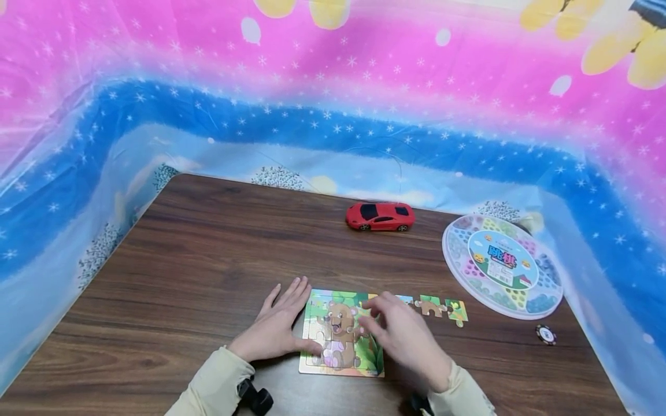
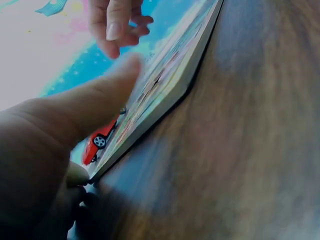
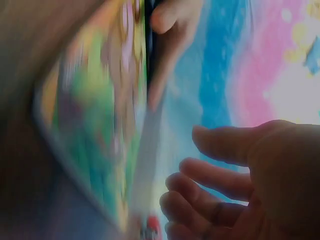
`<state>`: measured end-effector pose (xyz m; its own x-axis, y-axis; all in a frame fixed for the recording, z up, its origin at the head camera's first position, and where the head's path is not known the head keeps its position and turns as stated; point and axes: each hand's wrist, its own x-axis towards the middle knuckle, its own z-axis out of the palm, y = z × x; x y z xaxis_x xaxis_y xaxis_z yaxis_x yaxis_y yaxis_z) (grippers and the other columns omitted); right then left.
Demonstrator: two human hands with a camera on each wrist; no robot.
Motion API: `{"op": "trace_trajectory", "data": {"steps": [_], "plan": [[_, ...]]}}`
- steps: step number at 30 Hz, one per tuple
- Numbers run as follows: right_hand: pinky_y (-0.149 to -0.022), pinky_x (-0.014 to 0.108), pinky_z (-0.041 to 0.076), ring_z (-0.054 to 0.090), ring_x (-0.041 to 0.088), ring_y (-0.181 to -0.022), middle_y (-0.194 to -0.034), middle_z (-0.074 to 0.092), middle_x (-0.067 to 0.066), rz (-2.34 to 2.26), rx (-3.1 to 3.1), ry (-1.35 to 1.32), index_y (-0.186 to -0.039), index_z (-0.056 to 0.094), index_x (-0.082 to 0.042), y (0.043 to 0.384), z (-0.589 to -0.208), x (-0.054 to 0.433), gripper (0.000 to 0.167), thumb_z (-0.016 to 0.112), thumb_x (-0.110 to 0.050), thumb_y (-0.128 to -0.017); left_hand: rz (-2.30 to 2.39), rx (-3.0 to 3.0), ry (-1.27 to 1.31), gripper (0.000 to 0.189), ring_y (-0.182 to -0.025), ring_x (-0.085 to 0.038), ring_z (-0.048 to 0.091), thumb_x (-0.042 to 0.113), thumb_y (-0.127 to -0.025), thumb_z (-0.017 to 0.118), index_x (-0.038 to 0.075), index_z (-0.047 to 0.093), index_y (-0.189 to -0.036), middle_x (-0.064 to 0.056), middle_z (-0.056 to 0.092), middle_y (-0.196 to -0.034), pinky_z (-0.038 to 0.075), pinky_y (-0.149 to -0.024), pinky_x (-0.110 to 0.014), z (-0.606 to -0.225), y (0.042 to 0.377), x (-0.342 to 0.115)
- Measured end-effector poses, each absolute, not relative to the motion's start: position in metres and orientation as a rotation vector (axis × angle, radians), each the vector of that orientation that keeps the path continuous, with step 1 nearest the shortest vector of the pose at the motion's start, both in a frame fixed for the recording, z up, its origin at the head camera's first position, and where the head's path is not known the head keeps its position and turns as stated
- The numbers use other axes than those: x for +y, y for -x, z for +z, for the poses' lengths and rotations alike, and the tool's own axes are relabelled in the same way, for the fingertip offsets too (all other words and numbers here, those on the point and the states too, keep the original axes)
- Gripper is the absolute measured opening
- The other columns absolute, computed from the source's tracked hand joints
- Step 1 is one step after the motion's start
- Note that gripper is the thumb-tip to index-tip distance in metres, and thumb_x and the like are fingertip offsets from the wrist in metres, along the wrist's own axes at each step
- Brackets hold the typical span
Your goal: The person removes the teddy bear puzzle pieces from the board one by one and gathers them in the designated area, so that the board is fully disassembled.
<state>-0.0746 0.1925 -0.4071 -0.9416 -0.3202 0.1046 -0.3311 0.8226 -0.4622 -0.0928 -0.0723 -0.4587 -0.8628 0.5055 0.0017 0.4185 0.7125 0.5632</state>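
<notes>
A jigsaw puzzle board (image 1: 340, 333) with a brown bear picture lies near the table's front edge. The left hand (image 1: 281, 326) rests at the board's left side, fingers stretched forward and thumb reaching over the lower left corner. Above the board's right side is the right hand (image 1: 403, 335), its fingers loosely bent. In the right wrist view a gap shows between thumb and fingers of this hand (image 3: 235, 185), with nothing held. Loose puzzle pieces lie beyond it in a row, among them a brown one (image 1: 432, 305) and a green one (image 1: 457, 311); the right hand partly hides the row.
A red toy car (image 1: 380, 216) stands at the table's back edge. To the right lies a round Chinese checkers set (image 1: 502, 266), with a black-and-white chip (image 1: 546, 334) in front of it. A patterned pink and blue cloth (image 1: 322, 92) hangs around the wooden table (image 1: 208, 248).
</notes>
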Motion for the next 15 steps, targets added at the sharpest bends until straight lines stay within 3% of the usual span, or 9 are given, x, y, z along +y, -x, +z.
{"op": "trace_trajectory", "data": {"steps": [3,9,15], "plan": [[-0.058,0.022,0.045,0.053,0.007,-0.074,-0.09,0.056,-0.007,0.762,-3.007,-0.658,-0.109,0.071,-0.014,0.072,-0.41,0.174,0.028,0.07,-0.035,-0.09,0.822,2.763,-0.783,0.126,-0.149,-0.024,0.004,0.072,-0.066,0.073,0.0,0.018,-0.154,-0.014,0.01,-0.161,-0.004,-0.116,-0.049,-0.457,0.092,-0.074],[-0.056,0.019,0.04,0.043,0.005,-0.071,-0.093,0.051,-0.004,0.697,-3.04,-0.794,-0.118,0.069,-0.01,0.073,-0.418,0.152,0.038,0.071,-0.036,-0.089,0.824,2.771,-0.803,0.125,-0.149,-0.025,0.004,0.07,-0.067,0.073,0.0,0.018,-0.154,-0.015,0.01,-0.161,-0.003,-0.116,-0.051,-0.458,0.091,-0.075],[-0.062,0.02,0.039,0.041,0.008,-0.077,-0.093,0.046,-0.005,0.593,-2.998,-0.903,-0.118,0.068,-0.01,0.073,-0.429,0.144,0.038,0.072,-0.034,-0.088,0.804,2.776,-0.811,0.124,-0.149,-0.025,0.004,0.071,-0.068,0.071,0.0,0.017,-0.154,-0.015,0.011,-0.161,-0.003,-0.116,-0.05,-0.458,0.091,-0.075]]}}
